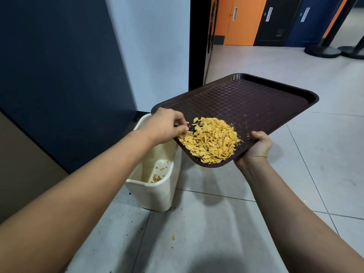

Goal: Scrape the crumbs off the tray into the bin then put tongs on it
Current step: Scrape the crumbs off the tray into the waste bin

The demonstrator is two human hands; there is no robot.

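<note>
Currently right hand (256, 146) grips tilted dark brown plastic tray (256, 99); left hand (163, 125), fingers curled, touches yellow crumbs (210, 140) above cream plastic bin (157, 190).

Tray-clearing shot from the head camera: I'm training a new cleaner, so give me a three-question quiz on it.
1. True or false: the brown tray lies flat on the floor.
2. Which hand grips the tray's near edge? A) left hand B) right hand C) neither
3. Fill in: the pile of yellow crumbs sits at the tray's lower corner, next to the white ____.

Key:
1. False; it is held tilted in the air.
2. B; the left hand's curled fingers are at the crumbs, and whether they hold something is unclear.
3. bin, which already has a few crumbs inside.
</note>
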